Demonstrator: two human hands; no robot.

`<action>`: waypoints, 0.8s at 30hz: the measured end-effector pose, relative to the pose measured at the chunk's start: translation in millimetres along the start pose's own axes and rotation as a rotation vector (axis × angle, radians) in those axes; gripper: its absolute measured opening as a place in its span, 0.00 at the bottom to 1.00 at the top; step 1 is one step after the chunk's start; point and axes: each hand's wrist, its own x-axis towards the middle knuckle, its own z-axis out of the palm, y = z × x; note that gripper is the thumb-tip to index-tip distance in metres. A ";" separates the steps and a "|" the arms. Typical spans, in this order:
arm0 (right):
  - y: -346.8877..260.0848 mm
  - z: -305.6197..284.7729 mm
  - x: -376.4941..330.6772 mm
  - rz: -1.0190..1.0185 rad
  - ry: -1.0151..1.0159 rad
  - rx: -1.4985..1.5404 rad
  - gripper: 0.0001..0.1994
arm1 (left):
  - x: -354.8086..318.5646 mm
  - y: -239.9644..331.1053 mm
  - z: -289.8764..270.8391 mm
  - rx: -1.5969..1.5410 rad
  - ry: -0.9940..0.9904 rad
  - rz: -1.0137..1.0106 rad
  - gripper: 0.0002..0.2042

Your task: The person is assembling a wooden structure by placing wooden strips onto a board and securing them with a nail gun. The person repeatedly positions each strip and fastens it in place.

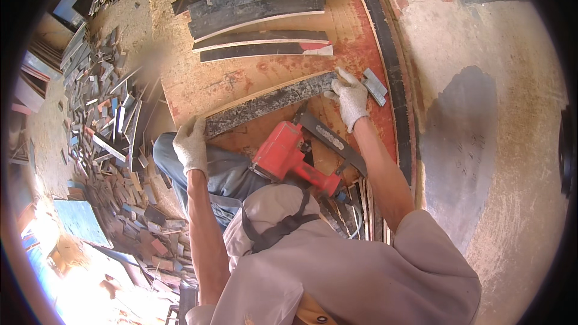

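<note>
A long dark-faced plywood strip (268, 103) with a pale edge lies across the reddish wooden board, its scuffed face up. My left hand (191, 145), in a whitish knit glove, is closed on the strip's left end. At the other end my right hand (349, 97), gloved alike, pinches the strip between thumb and fingers. Just below the strip, a red nail gun (282, 151) with a dark magazine (330, 136) lies on its side near my bent leg. Beside my right hand rest grey strips of collated nails (374, 86).
Several dark plywood strips (259, 0) lie stacked at the far side of the board (211, 84). A dark batten (394, 72) runs along its right edge, by a stained wall (512, 114). Scattered wood offcuts (120, 138) cover the floor at left. A hose (356, 219) runs by the gun.
</note>
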 end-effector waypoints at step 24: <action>-3.9 1.6 14.3 -0.011 -0.050 -0.139 0.20 | -16.9 8.2 8.8 0.105 0.083 0.045 0.19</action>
